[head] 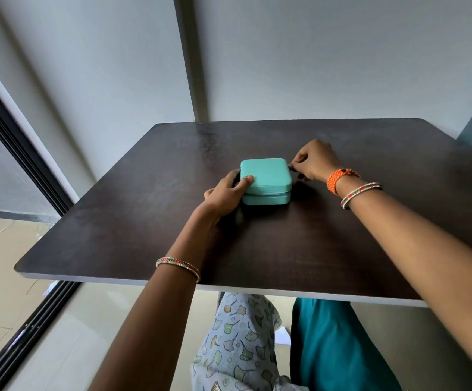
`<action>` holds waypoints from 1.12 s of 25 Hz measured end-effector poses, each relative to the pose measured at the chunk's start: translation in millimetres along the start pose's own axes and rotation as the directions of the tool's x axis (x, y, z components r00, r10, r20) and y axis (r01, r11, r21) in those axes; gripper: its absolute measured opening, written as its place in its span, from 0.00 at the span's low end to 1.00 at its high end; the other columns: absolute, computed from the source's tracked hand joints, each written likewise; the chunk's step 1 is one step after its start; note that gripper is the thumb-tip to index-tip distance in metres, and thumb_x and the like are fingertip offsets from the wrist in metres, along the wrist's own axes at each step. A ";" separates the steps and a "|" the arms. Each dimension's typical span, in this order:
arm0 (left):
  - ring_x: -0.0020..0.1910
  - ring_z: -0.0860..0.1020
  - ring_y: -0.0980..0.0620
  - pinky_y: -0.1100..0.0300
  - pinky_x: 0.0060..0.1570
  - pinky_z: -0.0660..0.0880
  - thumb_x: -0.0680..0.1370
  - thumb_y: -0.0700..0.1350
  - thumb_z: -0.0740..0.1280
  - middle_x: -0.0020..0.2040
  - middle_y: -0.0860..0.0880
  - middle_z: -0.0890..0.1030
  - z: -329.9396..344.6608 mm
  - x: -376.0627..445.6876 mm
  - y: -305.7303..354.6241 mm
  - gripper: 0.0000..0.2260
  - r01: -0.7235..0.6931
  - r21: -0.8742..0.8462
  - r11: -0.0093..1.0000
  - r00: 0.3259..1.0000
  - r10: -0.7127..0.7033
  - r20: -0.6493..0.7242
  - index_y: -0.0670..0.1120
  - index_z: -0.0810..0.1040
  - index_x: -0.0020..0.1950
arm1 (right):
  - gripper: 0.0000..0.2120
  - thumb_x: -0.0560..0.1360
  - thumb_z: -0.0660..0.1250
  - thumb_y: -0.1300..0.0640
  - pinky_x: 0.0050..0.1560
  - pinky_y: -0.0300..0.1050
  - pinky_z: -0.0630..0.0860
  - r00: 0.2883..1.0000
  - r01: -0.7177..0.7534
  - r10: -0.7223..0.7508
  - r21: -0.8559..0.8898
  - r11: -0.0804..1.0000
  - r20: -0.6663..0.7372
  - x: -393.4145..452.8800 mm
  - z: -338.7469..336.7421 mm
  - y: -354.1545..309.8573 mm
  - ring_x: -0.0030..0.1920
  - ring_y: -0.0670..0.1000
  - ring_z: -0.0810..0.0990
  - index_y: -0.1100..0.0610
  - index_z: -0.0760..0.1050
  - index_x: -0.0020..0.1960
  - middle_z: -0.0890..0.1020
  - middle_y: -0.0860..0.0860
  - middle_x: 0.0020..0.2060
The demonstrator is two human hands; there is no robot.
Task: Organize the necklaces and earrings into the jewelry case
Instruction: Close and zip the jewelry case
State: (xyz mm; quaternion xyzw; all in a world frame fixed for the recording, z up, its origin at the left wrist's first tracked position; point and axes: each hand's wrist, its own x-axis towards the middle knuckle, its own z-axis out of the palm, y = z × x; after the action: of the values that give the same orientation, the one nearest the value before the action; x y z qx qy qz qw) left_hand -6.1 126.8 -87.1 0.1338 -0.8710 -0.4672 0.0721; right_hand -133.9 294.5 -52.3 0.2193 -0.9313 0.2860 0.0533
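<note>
Two bare hands meet at a closed teal jewelry case (265, 180) that sits a little above the middle of the frame on a dark brown table (144, 221). The left hand (226, 194) comes in from the lower centre and grips the case's left side, its thumb lying across the near left corner of the lid and its fingers curled around the left wall. The right hand (313, 162) reaches in from the right edge of the frame and rests just beside the case's far right corner, its fingertips drawn together in a pinch on something small and dark at the seam; the thing is too tiny to name with certainty. The lid lies flat on the base, with the seam showing as a thin line along the front and right sides. A beaded bangle (178, 265) circles the left forearm near the table's front edge, and an orange thread band (340, 177) and a pair of bangles (360, 193) circle the right wrist. Below the table edge, at the bottom of the frame, patterned pale cloth (237, 334) and teal cloth (333, 348) show.
</note>
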 end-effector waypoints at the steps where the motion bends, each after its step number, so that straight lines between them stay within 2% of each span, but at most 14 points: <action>1: 0.65 0.72 0.50 0.45 0.71 0.59 0.69 0.66 0.53 0.65 0.52 0.74 0.0 1.6 -1.3 0.33 0.001 0.010 1.000 1.000 -0.001 -0.008 0.51 0.67 0.71 | 0.05 0.71 0.72 0.58 0.45 0.47 0.80 0.998 0.056 -0.056 -0.008 0.998 0.034 6.1 -2.6 -0.9 0.38 0.52 0.83 0.57 0.83 0.37 0.84 0.52 0.34; 4: 0.64 0.72 0.49 0.44 0.70 0.59 0.70 0.65 0.54 0.64 0.52 0.75 1.3 5.0 -4.7 0.32 -0.018 -0.002 1.000 1.000 0.018 -0.006 0.51 0.67 0.71 | 0.05 0.71 0.68 0.65 0.40 0.43 0.80 0.979 0.181 -0.180 -0.003 0.984 0.092 17.7 -5.0 -7.6 0.37 0.51 0.83 0.59 0.83 0.40 0.84 0.53 0.34; 6: 0.64 0.72 0.49 0.44 0.70 0.59 0.75 0.63 0.56 0.65 0.51 0.74 0.0 8.2 -7.8 0.28 -0.020 0.027 0.999 1.000 0.020 -0.016 0.50 0.66 0.71 | 0.09 0.72 0.65 0.70 0.36 0.39 0.78 0.976 0.137 -0.164 0.180 0.974 0.146 22.6 2.6 -8.6 0.33 0.49 0.80 0.61 0.82 0.42 0.82 0.54 0.34; 8: 0.65 0.71 0.49 0.45 0.71 0.57 0.80 0.58 0.55 0.66 0.51 0.74 -0.6 9.2 -9.4 0.22 -0.019 0.082 0.996 0.999 0.022 -0.041 0.50 0.65 0.72 | 0.08 0.73 0.65 0.71 0.38 0.43 0.78 0.972 0.067 -0.150 0.395 0.916 0.183 25.7 13.1 -9.2 0.35 0.49 0.79 0.61 0.81 0.45 0.82 0.56 0.37; 10: 0.66 0.70 0.50 0.52 0.72 0.53 0.81 0.57 0.53 0.67 0.52 0.73 1.6 4.7 -4.7 0.21 0.002 0.105 0.994 0.999 0.004 -0.048 0.51 0.65 0.72 | 0.06 0.74 0.67 0.68 0.46 0.42 0.80 0.966 -0.001 -0.131 0.506 0.863 0.224 28.4 20.2 -5.5 0.40 0.48 0.80 0.64 0.81 0.49 0.83 0.59 0.46; 13: 0.68 0.67 0.51 0.61 0.60 0.49 0.81 0.58 0.51 0.66 0.52 0.74 8.3 -0.8 -1.8 0.21 0.046 0.117 0.992 0.996 -0.037 -0.075 0.52 0.64 0.71 | 0.08 0.75 0.66 0.66 0.52 0.40 0.78 0.977 -0.160 0.042 0.590 0.792 0.208 23.5 25.5 -1.7 0.48 0.50 0.80 0.65 0.80 0.53 0.82 0.60 0.53; 15: 0.70 0.64 0.48 0.62 0.62 0.50 0.80 0.60 0.52 0.65 0.50 0.74 8.7 -3.8 0.1 0.23 0.100 0.064 0.993 0.989 -0.092 -0.115 0.50 0.62 0.71 | 0.07 0.75 0.64 0.63 0.53 0.49 0.79 0.974 -0.225 0.189 0.643 0.733 0.124 8.1 25.4 -5.4 0.51 0.54 0.81 0.59 0.81 0.44 0.83 0.60 0.50; 17: 0.71 0.63 0.46 0.59 0.70 0.53 0.79 0.63 0.54 0.63 0.50 0.73 6.2 -5.1 -0.8 0.27 0.132 0.013 0.991 0.983 -0.129 -0.129 0.48 0.59 0.72 | 0.10 0.77 0.63 0.60 0.53 0.52 0.77 0.941 -0.316 0.301 0.729 0.608 0.156 -17.9 21.2 -9.3 0.50 0.55 0.80 0.55 0.78 0.38 0.82 0.58 0.48; 19: 0.71 0.65 0.47 0.54 0.72 0.58 0.78 0.65 0.53 0.63 0.51 0.72 1.8 -5.3 -6.4 0.29 0.070 -0.092 0.993 0.993 -0.079 -0.092 0.47 0.62 0.71 | 0.09 0.79 0.60 0.59 0.54 0.50 0.74 0.909 -0.383 0.328 0.828 0.409 0.258 -46.4 21.5 -13.8 0.53 0.52 0.78 0.55 0.76 0.41 0.80 0.56 0.52; 20: 0.70 0.67 0.49 0.56 0.71 0.61 0.80 0.61 0.52 0.64 0.51 0.73 0.8 -8.3 -6.3 0.26 0.026 -0.166 0.986 0.997 -0.037 -0.067 0.47 0.64 0.71 | 0.08 0.79 0.59 0.61 0.58 0.49 0.73 0.909 -0.383 0.301 0.864 0.326 0.289 -57.5 22.5 -15.9 0.56 0.52 0.77 0.55 0.76 0.47 0.79 0.55 0.54; 22: 0.66 0.70 0.54 0.62 0.67 0.64 0.83 0.50 0.53 0.64 0.52 0.73 1.4 -18.5 -2.9 0.19 -0.015 -0.298 0.954 1.000 0.009 -0.021 0.45 0.67 0.71 | 0.13 0.80 0.56 0.64 0.60 0.46 0.73 0.921 -0.367 0.249 0.881 0.298 0.300 -72.4 23.1 -21.7 0.56 0.50 0.77 0.59 0.75 0.60 0.79 0.53 0.55; 24: 0.64 0.72 0.53 0.60 0.66 0.68 0.83 0.44 0.56 0.64 0.50 0.74 5.1 -24.0 1.5 0.17 -0.028 -0.395 0.918 0.999 0.013 -0.041 0.43 0.67 0.72 | 0.15 0.79 0.55 0.66 0.57 0.44 0.73 0.925 -0.353 0.256 0.884 0.308 0.280 -77.9 22.3 -25.9 0.56 0.51 0.77 0.62 0.72 0.64 0.78 0.53 0.53; 26: 0.62 0.75 0.50 0.60 0.59 0.74 0.82 0.44 0.58 0.63 0.47 0.76 7.5 -24.7 6.5 0.17 -0.014 -0.490 0.871 0.994 -0.040 -0.100 0.44 0.69 0.70 | 0.15 0.79 0.56 0.68 0.54 0.46 0.73 0.909 -0.377 0.288 0.888 0.263 0.300 -79.3 17.5 -33.0 0.59 0.55 0.77 0.64 0.72 0.63 0.78 0.57 0.56; 28: 0.54 0.77 0.50 0.67 0.40 0.77 0.81 0.43 0.60 0.57 0.47 0.79 4.1 -24.9 13.4 0.15 0.035 -0.553 0.833 0.980 -0.136 -0.142 0.44 0.73 0.67 | 0.10 0.78 0.57 0.69 0.49 0.46 0.75 0.892 -0.402 0.309 0.893 0.203 0.331 -77.2 14.0 -40.3 0.61 0.58 0.76 0.64 0.75 0.54 0.77 0.62 0.59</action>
State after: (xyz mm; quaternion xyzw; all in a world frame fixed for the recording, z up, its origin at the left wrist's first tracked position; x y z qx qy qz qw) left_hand 14.4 144.6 -78.2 0.1870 -0.6844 -0.6857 0.1628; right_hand -46.5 286.1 -60.7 -0.0011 -0.6056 0.7728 -0.1900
